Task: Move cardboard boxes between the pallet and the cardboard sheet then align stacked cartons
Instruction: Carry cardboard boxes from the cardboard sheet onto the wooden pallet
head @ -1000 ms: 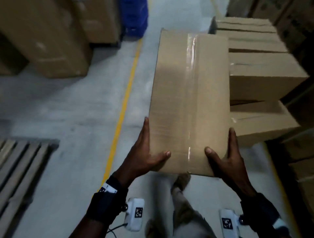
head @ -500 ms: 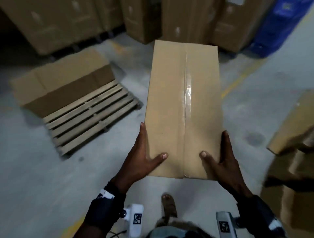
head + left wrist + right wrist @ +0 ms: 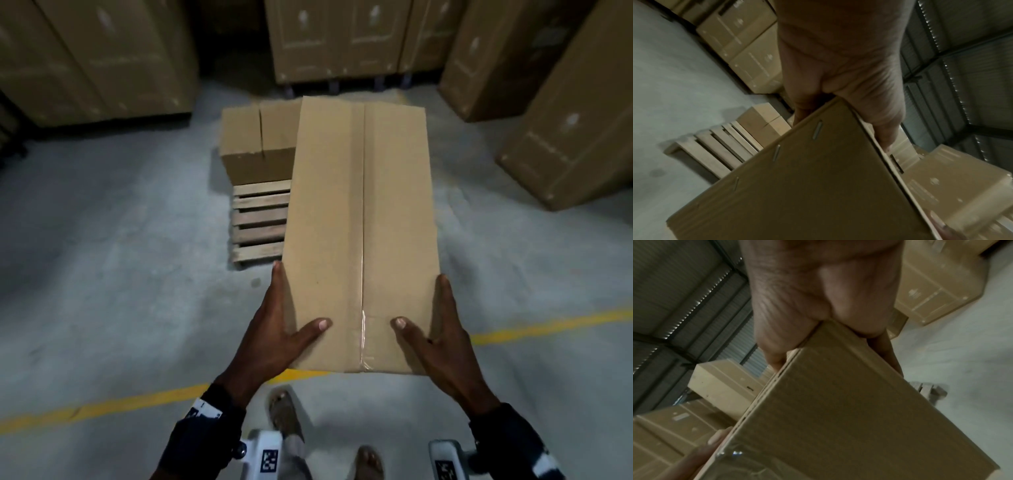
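I carry a long brown cardboard box with a clear tape seam, held level in front of me. My left hand grips its near left corner and my right hand its near right corner, thumbs on top. The wrist views show the box's stapled left side and its right side, with the left hand and right hand wrapped over its edges. Straight ahead on the floor lies a wooden pallet, partly hidden by my box. A smaller carton stands on the pallet's far end.
Tall stacks of large cartons line the back, with more cartons on the right. A yellow floor line crosses the grey concrete under my sandalled feet. Bare floor lies left of the pallet.
I have turned with the box still in both hands. The pallet, at the left before, now lies straight ahead and closer; the carton stack on the right is out of view.
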A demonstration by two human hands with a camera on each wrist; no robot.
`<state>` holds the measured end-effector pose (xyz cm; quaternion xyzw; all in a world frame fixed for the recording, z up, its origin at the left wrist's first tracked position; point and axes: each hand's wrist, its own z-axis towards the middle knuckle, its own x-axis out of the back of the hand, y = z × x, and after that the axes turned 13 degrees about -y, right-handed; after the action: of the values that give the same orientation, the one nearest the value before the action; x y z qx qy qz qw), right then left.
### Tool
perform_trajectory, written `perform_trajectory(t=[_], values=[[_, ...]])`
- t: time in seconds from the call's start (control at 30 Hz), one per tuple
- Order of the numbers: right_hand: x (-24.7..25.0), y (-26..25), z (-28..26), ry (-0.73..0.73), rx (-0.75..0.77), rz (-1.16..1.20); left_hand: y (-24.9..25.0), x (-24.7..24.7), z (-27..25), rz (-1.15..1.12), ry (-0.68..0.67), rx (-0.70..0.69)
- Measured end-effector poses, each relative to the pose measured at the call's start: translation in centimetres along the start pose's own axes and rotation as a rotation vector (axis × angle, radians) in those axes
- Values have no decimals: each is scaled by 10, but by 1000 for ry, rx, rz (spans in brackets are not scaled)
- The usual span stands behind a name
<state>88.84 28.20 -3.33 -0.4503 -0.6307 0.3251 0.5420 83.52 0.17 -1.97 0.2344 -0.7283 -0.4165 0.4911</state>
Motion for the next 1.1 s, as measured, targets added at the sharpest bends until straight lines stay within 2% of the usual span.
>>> perform_trajectory(t=[0.3,0.6,0.9,1.1], values=[[-104,-65,120,-114,-7,-37,-81,119,49,-44,87,50],[-166,-108,233,-194,-25,-96,-138,203,122,-69,114,90],[-204,-111,396,-252,-47,-65,-196,265,259,-103,88,169],[-230,-115,499,-298,-131,-41,-231,311,351,-132,15,272]])
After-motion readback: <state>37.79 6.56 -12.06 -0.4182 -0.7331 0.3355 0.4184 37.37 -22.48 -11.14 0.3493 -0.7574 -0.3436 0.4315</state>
